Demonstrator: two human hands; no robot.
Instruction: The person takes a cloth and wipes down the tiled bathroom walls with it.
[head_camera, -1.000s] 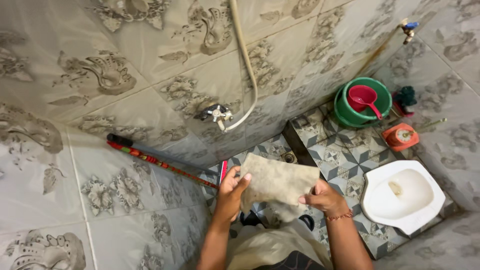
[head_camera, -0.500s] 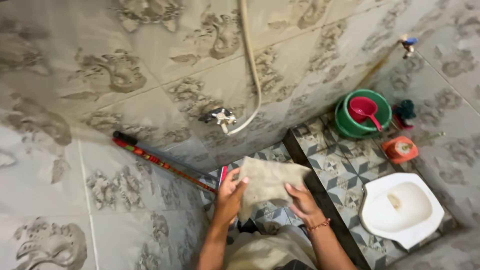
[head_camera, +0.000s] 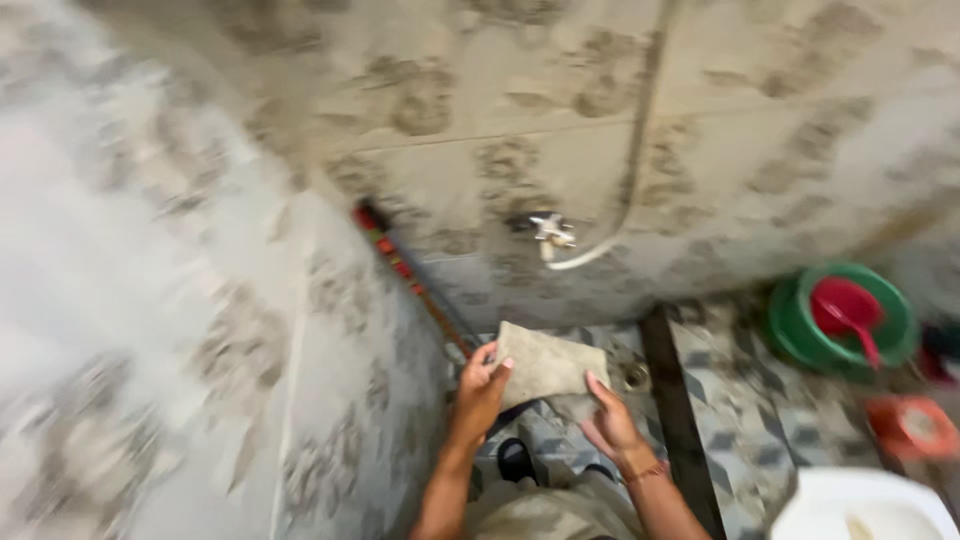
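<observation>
Pinching a grey cloth (head_camera: 548, 366) by opposite edges, left hand (head_camera: 480, 395) and right hand (head_camera: 610, 425) stretch it crosswise between their fingers.

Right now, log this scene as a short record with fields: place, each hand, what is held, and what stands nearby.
Place: tiled washroom corner, patterned floor, picture blurred by motion
Left hand: grips the left edge of the cloth
Right hand: holds the cloth's lower right edge
Cloth: grey-brown, spread flat between both hands
Wall: tap with a pale hose running up
Leaning in corner: striped red stick
Floor, right: green bucket with red scoop inside, orange item, white squat pan
</observation>
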